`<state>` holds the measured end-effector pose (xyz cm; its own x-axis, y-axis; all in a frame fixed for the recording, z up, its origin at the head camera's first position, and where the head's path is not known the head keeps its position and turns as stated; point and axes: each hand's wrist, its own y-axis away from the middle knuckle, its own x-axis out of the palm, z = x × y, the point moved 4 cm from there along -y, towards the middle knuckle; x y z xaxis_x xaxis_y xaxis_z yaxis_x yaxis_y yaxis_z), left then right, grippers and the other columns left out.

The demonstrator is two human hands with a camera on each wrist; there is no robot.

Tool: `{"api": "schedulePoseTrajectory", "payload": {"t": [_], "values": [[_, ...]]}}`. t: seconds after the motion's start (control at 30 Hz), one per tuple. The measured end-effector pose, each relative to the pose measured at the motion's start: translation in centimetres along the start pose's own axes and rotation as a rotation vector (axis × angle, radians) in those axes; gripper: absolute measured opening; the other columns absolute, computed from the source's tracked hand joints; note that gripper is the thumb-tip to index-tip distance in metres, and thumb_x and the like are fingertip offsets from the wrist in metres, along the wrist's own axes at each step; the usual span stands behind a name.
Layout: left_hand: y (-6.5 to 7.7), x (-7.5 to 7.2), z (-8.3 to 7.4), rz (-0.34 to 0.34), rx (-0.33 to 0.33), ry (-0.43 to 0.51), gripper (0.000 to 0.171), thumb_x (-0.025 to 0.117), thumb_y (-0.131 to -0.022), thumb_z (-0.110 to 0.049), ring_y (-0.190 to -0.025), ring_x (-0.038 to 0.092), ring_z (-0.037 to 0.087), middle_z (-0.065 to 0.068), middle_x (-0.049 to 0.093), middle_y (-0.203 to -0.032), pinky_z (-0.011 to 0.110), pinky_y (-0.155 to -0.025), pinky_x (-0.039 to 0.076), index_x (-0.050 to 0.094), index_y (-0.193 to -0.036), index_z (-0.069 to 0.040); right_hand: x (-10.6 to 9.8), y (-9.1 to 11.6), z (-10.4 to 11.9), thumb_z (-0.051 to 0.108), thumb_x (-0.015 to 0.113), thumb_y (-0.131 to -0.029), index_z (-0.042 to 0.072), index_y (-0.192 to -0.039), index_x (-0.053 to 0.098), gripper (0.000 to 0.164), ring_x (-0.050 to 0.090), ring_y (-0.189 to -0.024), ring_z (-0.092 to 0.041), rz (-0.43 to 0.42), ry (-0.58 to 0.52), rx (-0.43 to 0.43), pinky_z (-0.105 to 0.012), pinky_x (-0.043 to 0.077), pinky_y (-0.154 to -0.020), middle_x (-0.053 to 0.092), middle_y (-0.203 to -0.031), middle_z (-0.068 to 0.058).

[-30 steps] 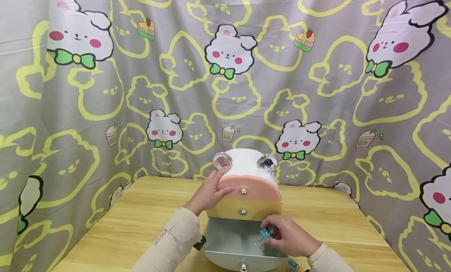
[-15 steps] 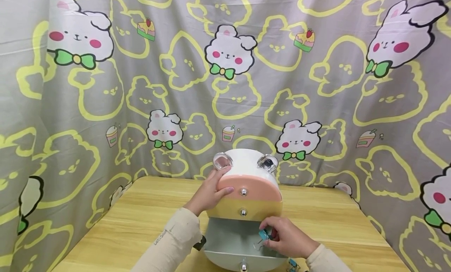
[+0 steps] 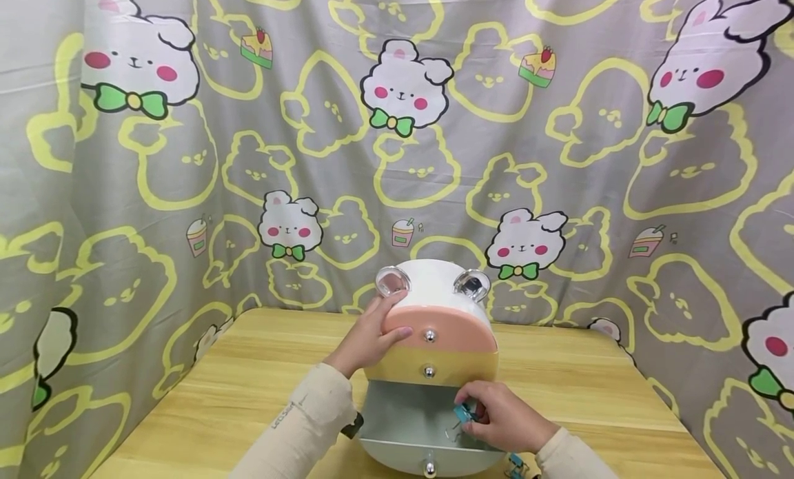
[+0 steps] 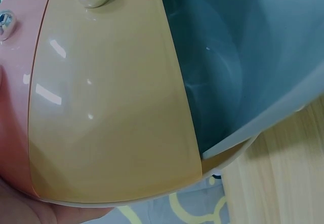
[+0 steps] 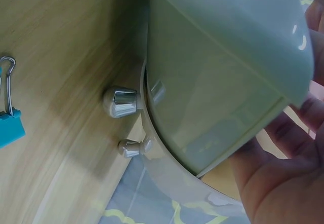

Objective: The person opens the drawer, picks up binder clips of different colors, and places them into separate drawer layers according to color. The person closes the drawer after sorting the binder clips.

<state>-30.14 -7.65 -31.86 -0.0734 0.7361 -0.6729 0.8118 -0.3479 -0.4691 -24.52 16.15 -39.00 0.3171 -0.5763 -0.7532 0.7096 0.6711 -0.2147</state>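
A small drawer cabinet (image 3: pixel 443 282) with a white rounded top, round silver-rimmed ears and stacked pink, yellow and grey-green drawers stands on the table. My left hand (image 3: pixel 372 334) grips its upper left side, thumb on the pink drawer (image 4: pixel 25 62). The bottom grey-green drawer (image 3: pixel 393 420) is pulled out. Over its right part, my right hand (image 3: pixel 509 417) pinches a blue binder clip (image 3: pixel 462 414), wire handles pointing down into the drawer. In the right wrist view the drawer wall hides that clip, and the fingers (image 5: pixel 288 138) show beyond the rim.
Another blue binder clip (image 5: pixel 10 127) lies on the wooden table (image 3: pixel 595 382), to the right of the drawer front. Silver knobs (image 3: pixel 429 468) stick out from the drawers. A patterned curtain (image 3: pixel 335 155) surrounds the table at the back and sides.
My right hand has shifted slightly left over the open drawer with the binder clip. The left hand and the cabinet hold their place.
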Motion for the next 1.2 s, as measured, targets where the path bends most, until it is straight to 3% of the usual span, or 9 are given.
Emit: {"api": "schedulePoseTrajectory", "payload": {"t": [0.23,1.2], "values": [[0.03,0.11,0.17,0.005,-0.013,0.000,0.066,0.069,-0.090,-0.032,-0.106,0.053,0.029,0.013,0.046,-0.131,0.053,-0.091,0.045,0.039,-0.148,-0.023,0.19,-0.18,0.07,0.011,0.075,-0.085,0.011,-0.104,0.064,0.022,0.051,-0.062,-0.001,0.004,0.009,-0.008,-0.021,0.049,-0.057,0.055,-0.085,0.010],[0.01,0.10,0.10,-0.003,-0.004,0.000,0.066,0.070,-0.090,-0.032,-0.109,0.053,0.031,0.013,0.046,-0.134,0.054,-0.093,0.044,0.039,-0.148,-0.023,0.56,-0.61,0.26,0.007,0.074,-0.085,0.008,-0.105,0.064,0.023,0.048,-0.062,-0.002,0.027,0.081,-0.025,-0.020,0.046,-0.057,0.051,-0.083,0.012]]}}
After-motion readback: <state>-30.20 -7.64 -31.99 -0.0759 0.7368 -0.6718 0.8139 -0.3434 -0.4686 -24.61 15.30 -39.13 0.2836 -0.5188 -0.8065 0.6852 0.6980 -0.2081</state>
